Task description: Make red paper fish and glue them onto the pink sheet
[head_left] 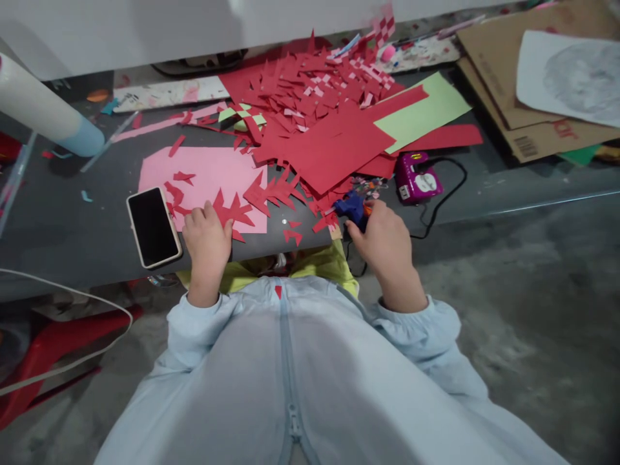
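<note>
My right hand (385, 242) is closed around a blue glue gun (352, 208) with an orange trigger at the table's near edge. My left hand (207, 240) rests on the near edge of a pink paper sheet (208, 173), its fingers curled and touching a spiky red paper cutout (235, 213). A phone (153, 226) with a dark screen lies just left of that hand. Small red scraps (293, 236) lie between my hands.
A big heap of red paper pieces (320, 110) covers the table's middle, with a green sheet (429, 110) to the right. A purple device (416, 179) with a black cable sits near the glue gun. Cardboard (504, 77) lies far right, a white roll (43, 106) far left.
</note>
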A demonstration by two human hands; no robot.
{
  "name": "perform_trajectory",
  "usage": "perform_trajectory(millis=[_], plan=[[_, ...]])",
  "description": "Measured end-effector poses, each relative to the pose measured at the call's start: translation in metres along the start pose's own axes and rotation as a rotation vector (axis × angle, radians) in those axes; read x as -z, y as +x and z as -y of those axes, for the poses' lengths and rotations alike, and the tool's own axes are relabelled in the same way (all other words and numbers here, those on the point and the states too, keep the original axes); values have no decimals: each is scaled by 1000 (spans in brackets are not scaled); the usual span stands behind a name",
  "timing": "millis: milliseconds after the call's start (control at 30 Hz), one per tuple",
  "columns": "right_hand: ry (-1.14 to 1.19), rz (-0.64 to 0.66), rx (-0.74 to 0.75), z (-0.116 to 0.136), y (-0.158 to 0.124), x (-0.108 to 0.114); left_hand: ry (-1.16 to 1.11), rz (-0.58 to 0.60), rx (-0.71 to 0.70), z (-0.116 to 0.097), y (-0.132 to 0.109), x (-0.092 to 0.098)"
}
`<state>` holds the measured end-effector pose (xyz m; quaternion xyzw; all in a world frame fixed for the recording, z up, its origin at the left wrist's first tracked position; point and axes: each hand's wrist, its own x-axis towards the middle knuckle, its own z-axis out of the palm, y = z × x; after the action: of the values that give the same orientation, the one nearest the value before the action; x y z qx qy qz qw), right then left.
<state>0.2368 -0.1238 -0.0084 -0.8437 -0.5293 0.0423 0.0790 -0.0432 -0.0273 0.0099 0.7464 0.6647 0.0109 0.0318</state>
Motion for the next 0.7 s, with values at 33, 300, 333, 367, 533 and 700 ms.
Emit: perform_trajectory(millis=[33, 300, 333, 367, 533, 700], plan=[[-13, -8, -2, 1, -1, 3, -23, -10, 12, 1, 2, -1], [199, -80, 247, 38, 8, 23, -405, 39, 44, 25, 12, -2], [267, -65, 295, 47, 11, 24, -492, 44, 44, 26, 11, 2], [342, -35, 348, 57, 15, 24, -578, 41, 36, 27, 9, 5], [627, 104, 546, 105, 37, 20, -822, 14, -45, 28, -4, 25], [831, 344, 648, 133, 48, 14, -927, 25, -102, 24, -14, 37]])
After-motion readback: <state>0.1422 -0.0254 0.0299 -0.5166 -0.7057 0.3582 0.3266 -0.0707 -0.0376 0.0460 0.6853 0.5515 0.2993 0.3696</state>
